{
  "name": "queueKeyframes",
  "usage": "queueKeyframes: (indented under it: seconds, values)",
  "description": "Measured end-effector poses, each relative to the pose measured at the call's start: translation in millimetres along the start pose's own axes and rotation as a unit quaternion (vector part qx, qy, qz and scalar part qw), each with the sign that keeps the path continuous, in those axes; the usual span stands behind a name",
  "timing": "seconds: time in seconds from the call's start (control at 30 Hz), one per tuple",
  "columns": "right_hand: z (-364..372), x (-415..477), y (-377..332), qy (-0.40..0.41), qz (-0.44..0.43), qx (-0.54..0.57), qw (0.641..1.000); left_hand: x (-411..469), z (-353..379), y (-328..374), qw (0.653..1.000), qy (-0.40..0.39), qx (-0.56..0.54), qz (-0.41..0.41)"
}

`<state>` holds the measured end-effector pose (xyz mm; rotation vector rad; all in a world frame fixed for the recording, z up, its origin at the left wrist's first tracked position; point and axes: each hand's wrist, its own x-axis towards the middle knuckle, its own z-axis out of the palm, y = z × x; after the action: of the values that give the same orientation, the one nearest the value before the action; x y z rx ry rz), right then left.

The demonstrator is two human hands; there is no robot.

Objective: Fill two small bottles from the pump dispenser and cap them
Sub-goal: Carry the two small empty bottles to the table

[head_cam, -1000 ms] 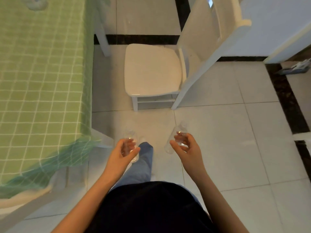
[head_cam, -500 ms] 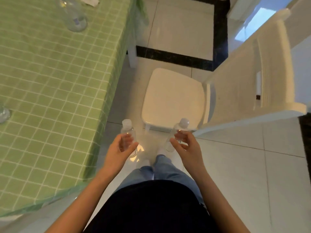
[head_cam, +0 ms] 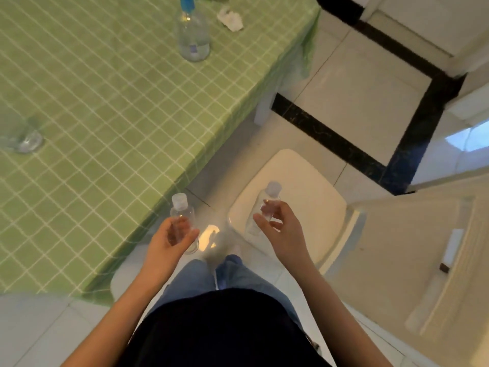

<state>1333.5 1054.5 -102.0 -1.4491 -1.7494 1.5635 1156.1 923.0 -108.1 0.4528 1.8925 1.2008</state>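
My left hand (head_cam: 169, 238) grips a small clear bottle (head_cam: 180, 213) with a white cap, held upright just off the corner of the green table (head_cam: 92, 102). My right hand (head_cam: 280, 229) pinches a second small clear capped bottle (head_cam: 267, 202) over the white chair seat. Both bottles look empty. The clear pump dispenser (head_cam: 194, 35) with a blue top stands near the table's far edge, well beyond both hands.
A crumpled white tissue (head_cam: 230, 19) lies beside the dispenser. A clear glass object (head_cam: 23, 133) sits at the table's left. A white chair (head_cam: 296, 197) stands right of the table, its backrest at the lower right. Tiled floor with black strips lies beyond.
The view has swung left toward the table, bringing the dispenser and tissue into sight. Both hands keep their bottles and have moved closer to the table corner.
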Motion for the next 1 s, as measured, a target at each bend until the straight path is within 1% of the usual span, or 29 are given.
queueKeyframes:
  seconds: [0.17,0.3,0.47,0.7,0.87,1.0]
  values:
    - [7.5,34.8,-17.3,-0.049,-0.009,-0.006,0.999,12.4,3.4,10.1,0.998,0.044,-0.047,-0.003]
    - [26.0,54.0,-31.5,-0.077,-0.011,-0.015,0.997,28.4,-8.3,13.8,0.996,0.063,-0.059,0.0]
    - [57.3,74.9,-44.7,-0.069,-0.016,-0.004,0.997,56.1,-35.1,17.1,0.994,0.074,-0.082,0.003]
    - [113.3,105.1,-74.5,-0.059,-0.026,-0.001,0.998,96.3,-85.5,27.4,0.992,0.079,-0.095,0.03]
    - [141.8,125.9,-98.5,-0.087,-0.042,-0.011,0.995,117.9,-114.8,29.9,0.99,0.102,-0.088,0.032]
    - [155.7,149.6,-116.3,-0.107,-0.053,-0.009,0.993,132.7,-119.8,30.7,0.986,0.122,-0.114,0.017]
